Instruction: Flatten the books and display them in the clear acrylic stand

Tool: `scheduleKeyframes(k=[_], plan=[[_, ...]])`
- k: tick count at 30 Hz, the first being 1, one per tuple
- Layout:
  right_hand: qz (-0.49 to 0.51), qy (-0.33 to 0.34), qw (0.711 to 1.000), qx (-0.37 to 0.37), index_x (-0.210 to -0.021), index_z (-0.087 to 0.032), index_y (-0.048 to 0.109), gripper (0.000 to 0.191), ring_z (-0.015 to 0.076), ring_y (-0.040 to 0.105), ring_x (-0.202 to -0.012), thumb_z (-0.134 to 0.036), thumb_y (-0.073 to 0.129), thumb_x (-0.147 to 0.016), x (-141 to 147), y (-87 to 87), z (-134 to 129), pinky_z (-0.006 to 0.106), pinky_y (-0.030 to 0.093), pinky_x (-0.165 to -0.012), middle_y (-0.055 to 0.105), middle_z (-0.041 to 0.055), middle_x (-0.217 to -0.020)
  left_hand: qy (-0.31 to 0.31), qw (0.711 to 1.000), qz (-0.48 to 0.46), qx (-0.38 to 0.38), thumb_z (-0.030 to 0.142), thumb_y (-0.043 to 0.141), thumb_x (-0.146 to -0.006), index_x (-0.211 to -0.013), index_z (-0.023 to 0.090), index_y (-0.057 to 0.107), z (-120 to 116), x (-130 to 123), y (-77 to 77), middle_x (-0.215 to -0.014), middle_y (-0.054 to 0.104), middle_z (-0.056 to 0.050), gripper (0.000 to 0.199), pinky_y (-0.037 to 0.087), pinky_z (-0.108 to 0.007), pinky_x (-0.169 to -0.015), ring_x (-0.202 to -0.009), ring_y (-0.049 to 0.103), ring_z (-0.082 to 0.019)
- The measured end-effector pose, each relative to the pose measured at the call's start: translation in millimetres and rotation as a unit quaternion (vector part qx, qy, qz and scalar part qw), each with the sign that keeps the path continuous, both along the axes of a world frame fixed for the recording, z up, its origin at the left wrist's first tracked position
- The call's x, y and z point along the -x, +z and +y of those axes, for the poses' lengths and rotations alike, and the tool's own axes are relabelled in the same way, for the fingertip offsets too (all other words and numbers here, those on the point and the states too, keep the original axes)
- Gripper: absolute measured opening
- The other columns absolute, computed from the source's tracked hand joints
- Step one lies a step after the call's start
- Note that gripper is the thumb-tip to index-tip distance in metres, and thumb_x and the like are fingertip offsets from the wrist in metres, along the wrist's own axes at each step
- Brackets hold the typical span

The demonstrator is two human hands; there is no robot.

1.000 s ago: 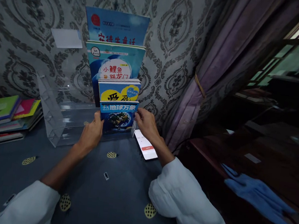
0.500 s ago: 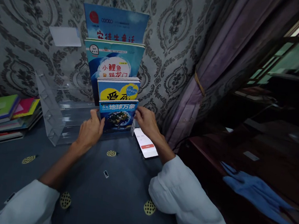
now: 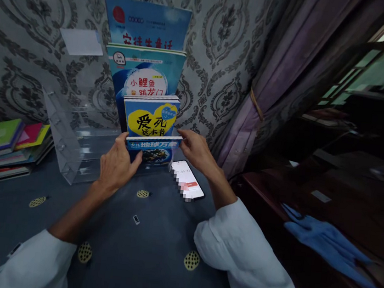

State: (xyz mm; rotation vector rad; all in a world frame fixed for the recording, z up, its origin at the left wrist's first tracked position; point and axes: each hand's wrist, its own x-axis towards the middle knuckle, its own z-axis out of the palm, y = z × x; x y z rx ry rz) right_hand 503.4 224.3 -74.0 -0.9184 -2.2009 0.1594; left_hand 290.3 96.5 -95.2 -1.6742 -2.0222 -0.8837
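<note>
A small blue book with an Earth picture (image 3: 153,151) stands at the front of a clear tiered rack (image 3: 90,151), its top tilted toward me. My left hand (image 3: 116,165) grips its left edge between thumb and fingers. At its top right corner, my right hand (image 3: 194,149) pinches the edge. Behind it stand a book with a yellow heart (image 3: 151,120), a teal book with a white circle (image 3: 147,76) and, at the back and highest, a blue book with red characters (image 3: 148,23).
A lit phone (image 3: 188,180) lies right of the rack. Stacked books (image 3: 1,145) are at the left. A white card (image 3: 82,42) is on the patterned wall. Further right are a purple curtain (image 3: 250,118) and a blue cloth (image 3: 329,247).
The top of the Earth book has tipped toward me, showing more of the yellow-heart book behind it. My right hand has moved slightly right and up with its corner.
</note>
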Motion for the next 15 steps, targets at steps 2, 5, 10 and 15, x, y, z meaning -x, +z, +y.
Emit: scheduleKeyframes(k=[2,5,10,15], plan=[[-0.003,0.004,1.000,-0.006,-0.126,-0.017,0.067,0.046,0.0262,0.068,-0.103,-0.009,0.051,-0.084,-1.6,0.1,0.4,0.040,0.051,-0.094,0.075,0.0119,-0.114,-0.013,1.000,-0.003,-0.009,0.040,0.059,-0.091,-0.138,0.012,0.034,-1.4,-1.9,0.3,-0.115,0.069,-0.019,0.060,0.057,-0.042,-0.071,-0.102,0.071,-0.037],[-0.010,0.007,1.000,-0.006,-0.126,-0.015,0.067,0.045,0.0277,0.068,-0.107,-0.009,0.049,-0.085,-2.3,2.5,-1.1,0.041,0.052,-0.095,0.074,0.0140,-0.114,-0.031,0.999,0.000,-0.025,0.038,0.061,-0.090,-0.137,0.012,0.034,-3.7,-4.3,1.3,-0.116,0.069,-0.018,0.061,0.057,-0.040,-0.070,-0.099,0.072,-0.034],[0.004,0.004,1.000,-0.030,-0.121,-0.015,0.069,0.040,0.0278,0.069,-0.105,-0.010,0.047,-0.089,-4.6,10.5,-5.9,0.043,0.053,-0.094,0.075,0.0141,-0.112,-0.070,0.995,0.019,-0.068,0.037,0.062,-0.089,-0.137,0.013,0.033,-6.6,-5.8,2.8,-0.119,0.068,-0.016,0.060,0.056,-0.036,-0.068,-0.098,0.072,-0.030],[0.075,0.010,0.996,-0.053,-0.117,-0.017,0.071,0.034,0.0262,0.072,-0.095,-0.014,0.050,-0.090,-8.2,26.5,-22.3,0.043,0.056,-0.089,0.075,0.0122,-0.106,-0.089,0.992,0.012,-0.093,0.039,0.063,-0.089,-0.137,0.016,0.034,-7.3,-7.2,3.2,-0.122,0.066,-0.015,0.060,0.058,-0.036,-0.075,-0.105,0.070,-0.029]])
